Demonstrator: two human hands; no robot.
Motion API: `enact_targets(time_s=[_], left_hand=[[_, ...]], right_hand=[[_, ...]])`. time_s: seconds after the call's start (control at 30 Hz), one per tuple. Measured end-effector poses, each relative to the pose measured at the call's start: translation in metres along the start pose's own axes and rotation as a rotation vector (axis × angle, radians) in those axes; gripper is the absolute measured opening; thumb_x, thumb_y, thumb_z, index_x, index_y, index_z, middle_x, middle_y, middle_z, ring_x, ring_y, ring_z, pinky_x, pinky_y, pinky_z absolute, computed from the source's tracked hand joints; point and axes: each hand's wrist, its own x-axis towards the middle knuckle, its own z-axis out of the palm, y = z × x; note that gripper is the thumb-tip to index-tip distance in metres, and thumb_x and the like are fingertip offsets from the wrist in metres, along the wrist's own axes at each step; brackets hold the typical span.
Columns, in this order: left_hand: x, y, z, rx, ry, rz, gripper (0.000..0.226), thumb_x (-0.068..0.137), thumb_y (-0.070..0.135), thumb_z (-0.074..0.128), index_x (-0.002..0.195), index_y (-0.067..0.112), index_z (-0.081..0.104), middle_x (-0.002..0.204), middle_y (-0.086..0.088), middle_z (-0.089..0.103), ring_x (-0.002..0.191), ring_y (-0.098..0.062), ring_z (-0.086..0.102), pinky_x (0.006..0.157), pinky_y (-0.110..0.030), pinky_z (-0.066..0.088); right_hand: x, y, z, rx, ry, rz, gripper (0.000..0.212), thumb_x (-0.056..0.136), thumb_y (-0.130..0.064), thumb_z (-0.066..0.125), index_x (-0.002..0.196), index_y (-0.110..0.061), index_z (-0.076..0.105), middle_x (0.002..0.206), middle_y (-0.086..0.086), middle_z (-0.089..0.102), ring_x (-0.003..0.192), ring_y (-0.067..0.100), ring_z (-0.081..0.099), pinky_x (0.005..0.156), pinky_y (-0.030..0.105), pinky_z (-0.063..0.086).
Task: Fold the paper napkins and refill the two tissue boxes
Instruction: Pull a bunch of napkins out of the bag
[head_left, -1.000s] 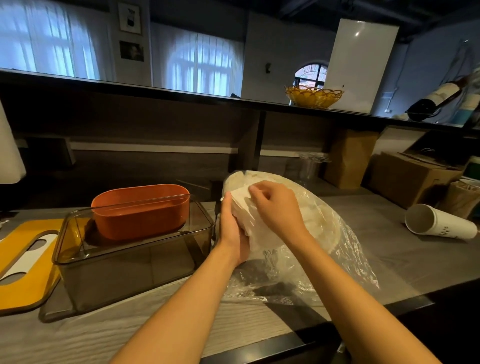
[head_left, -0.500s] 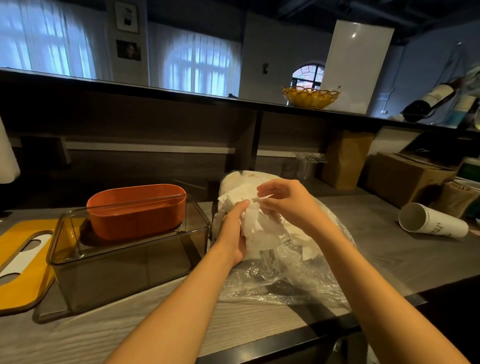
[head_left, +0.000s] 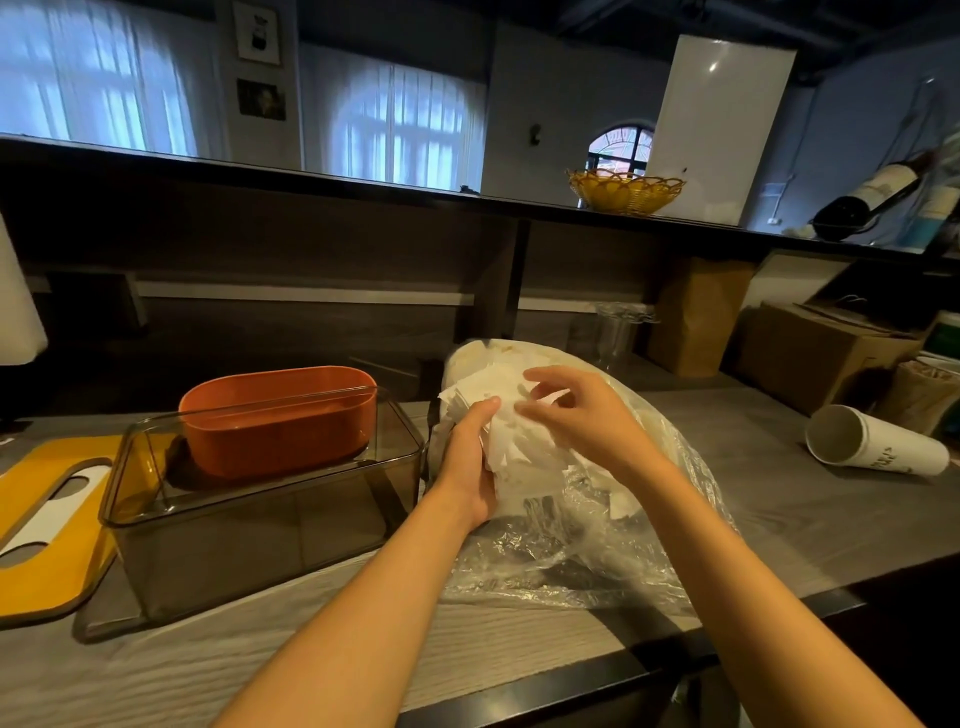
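- Both hands are busy at the white paper napkins (head_left: 519, 441), which sit in a pile inside a clear crinkly plastic bag (head_left: 597, 545) near the middle of the grey wooden worktop (head_left: 779, 499).
- The left hand (head_left: 470, 467) holds the left side of the napkin pile, with its thumb up along the paper and its fingers hidden behind.
- The right hand (head_left: 576, 415) is on top of the pile with its fingers bent and a bit apart; whether it pinches a napkin cannot be told.
- The see-through brown plastic tissue box (head_left: 249, 540) stands just left of the bag, closer to the front edge of the worktop.
- The orange oval tissue box (head_left: 278, 415) stands behind the brown box, toward the back edge, and shows partly through the brown walls.
- Neither box shows any napkins inside.
- A yellow flat lid with a white slot (head_left: 49, 519) lies at the left edge of the worktop, beside the brown box.
- A white paper cup (head_left: 878, 441) lies on its side near the right edge of the worktop, well apart from the bag.
- Brown cardboard boxes (head_left: 810, 358) sit at the back right corner.
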Motion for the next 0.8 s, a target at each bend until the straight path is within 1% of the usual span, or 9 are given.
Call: enact_targets(time_s=[0.1, 0.23, 0.33, 0.4, 0.5, 0.57, 0.67, 0.73, 0.8], left_hand=[[0.001, -0.001, 0.001, 0.005, 0.008, 0.005, 0.032, 0.097, 0.039, 0.056, 0.12, 0.02, 0.068, 0.093, -0.006, 0.076, 0.086, -0.025, 0.07, 0.071, -0.037, 0.056], [0.0, 0.0, 0.002, 0.036, 0.017, -0.012, 0.033, 0.096, 0.039, 0.057, 0.119, 0.018, 0.067, 0.091, -0.008, 0.076, 0.084, -0.026, 0.07, 0.073, -0.038, 0.056], [0.0, 0.0, 0.002, 0.049, 0.003, -0.002, 0.028, 0.098, 0.036, 0.055, 0.111, 0.016, 0.07, 0.091, -0.01, 0.077, 0.083, -0.026, 0.072, 0.081, -0.041, 0.055], [0.0, 0.0, 0.001, 0.044, -0.014, 0.001, 0.026, 0.099, 0.034, 0.055, 0.105, 0.015, 0.072, 0.09, -0.01, 0.077, 0.081, -0.025, 0.073, 0.084, -0.041, 0.055], [0.001, 0.0, 0.002, 0.029, -0.025, -0.003, 0.025, 0.1, 0.034, 0.052, 0.103, 0.018, 0.071, 0.086, -0.008, 0.077, 0.077, -0.024, 0.073, 0.075, -0.039, 0.056], [0.0, 0.0, 0.003, 0.011, -0.007, -0.005, 0.024, 0.1, 0.034, 0.051, 0.105, 0.02, 0.07, 0.086, -0.007, 0.078, 0.081, -0.026, 0.072, 0.073, -0.039, 0.054], [0.001, 0.0, 0.003, -0.009, 0.024, -0.002, 0.025, 0.099, 0.034, 0.052, 0.112, 0.02, 0.069, 0.088, -0.008, 0.077, 0.086, -0.028, 0.07, 0.075, -0.04, 0.055], [0.002, -0.001, 0.002, -0.014, 0.02, 0.001, 0.023, 0.1, 0.032, 0.052, 0.102, 0.018, 0.071, 0.082, -0.006, 0.077, 0.081, -0.026, 0.07, 0.074, -0.038, 0.055], [0.003, -0.001, 0.001, -0.02, 0.019, -0.011, 0.023, 0.1, 0.031, 0.052, 0.098, 0.017, 0.071, 0.078, -0.004, 0.077, 0.078, -0.024, 0.069, 0.075, -0.036, 0.053]], right_hand=[[0.003, -0.002, 0.002, 0.104, 0.039, 0.069, 0.027, 0.096, -0.031, 0.064, 0.119, -0.019, 0.071, 0.101, -0.009, 0.067, 0.081, 0.004, 0.061, 0.065, 0.014, 0.045], [0.007, -0.004, 0.007, -0.017, 0.025, 0.054, 0.017, 0.088, -0.029, 0.075, 0.102, -0.02, 0.073, 0.089, -0.004, 0.068, 0.07, 0.009, 0.063, 0.052, 0.013, 0.048], [0.01, -0.004, 0.005, 0.016, 0.047, 0.052, 0.006, 0.085, -0.022, 0.078, 0.085, -0.017, 0.075, 0.074, -0.002, 0.07, 0.055, 0.002, 0.061, 0.05, 0.01, 0.045], [0.009, -0.003, 0.002, 0.05, 0.056, 0.037, 0.006, 0.084, -0.019, 0.079, 0.079, -0.018, 0.076, 0.071, 0.0, 0.072, 0.054, 0.002, 0.061, 0.052, 0.012, 0.048], [0.008, -0.002, -0.004, 0.176, 0.111, 0.066, 0.005, 0.085, -0.013, 0.077, 0.081, -0.017, 0.079, 0.078, 0.001, 0.074, 0.072, 0.015, 0.07, 0.061, 0.023, 0.059], [0.008, -0.001, -0.009, 0.186, 0.155, 0.084, 0.005, 0.085, -0.011, 0.077, 0.083, -0.015, 0.079, 0.08, -0.001, 0.074, 0.078, 0.016, 0.071, 0.063, 0.023, 0.06], [0.009, -0.005, -0.019, 0.195, 0.229, 0.075, 0.004, 0.086, -0.014, 0.076, 0.083, -0.017, 0.078, 0.081, -0.004, 0.074, 0.078, 0.009, 0.069, 0.063, 0.018, 0.056], [0.007, -0.014, -0.031, 0.288, 0.284, 0.046, 0.005, 0.086, -0.013, 0.076, 0.082, -0.016, 0.077, 0.077, -0.003, 0.074, 0.073, 0.006, 0.069, 0.062, 0.016, 0.054], [0.004, -0.027, -0.045, 0.44, 0.257, 0.009, 0.004, 0.087, -0.01, 0.074, 0.084, -0.013, 0.076, 0.076, -0.001, 0.074, 0.072, 0.008, 0.071, 0.065, 0.019, 0.056]])
